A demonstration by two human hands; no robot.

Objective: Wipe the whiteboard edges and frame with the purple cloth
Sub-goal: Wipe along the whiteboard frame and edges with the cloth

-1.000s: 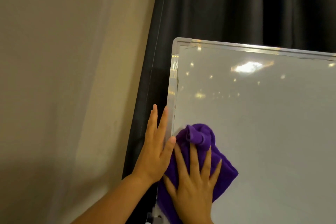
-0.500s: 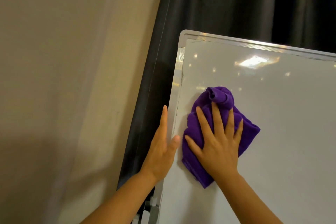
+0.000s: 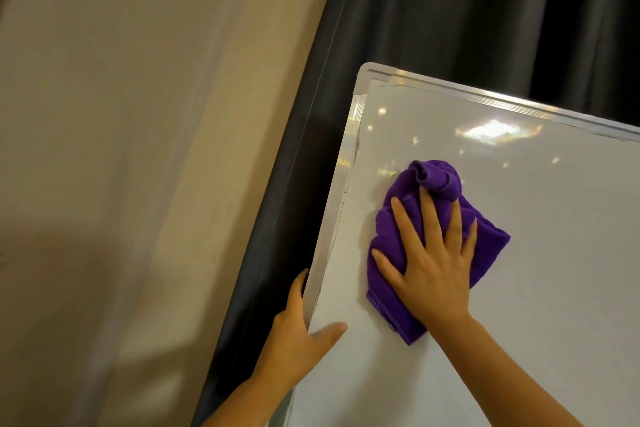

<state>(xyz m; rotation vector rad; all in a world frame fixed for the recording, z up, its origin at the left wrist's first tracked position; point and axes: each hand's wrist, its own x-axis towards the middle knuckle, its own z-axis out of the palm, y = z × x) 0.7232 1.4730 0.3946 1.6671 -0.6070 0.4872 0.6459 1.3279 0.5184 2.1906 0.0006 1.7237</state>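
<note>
A whiteboard with a silver metal frame fills the right half of the view, tilted, its top-left corner near the middle. The purple cloth lies bunched on the board face a little in from the left frame edge. My right hand presses flat on the cloth, fingers spread. Lower down, my left hand grips the left frame edge, with its fingers behind the edge and its thumb on the board face.
A dark curtain hangs behind the board. A black vertical strip runs just left of the frame, and a beige wall takes up the left side.
My right hand has slid the purple cloth up and to the right across the board, away from the left frame. My left hand has slipped lower along the frame edge.
</note>
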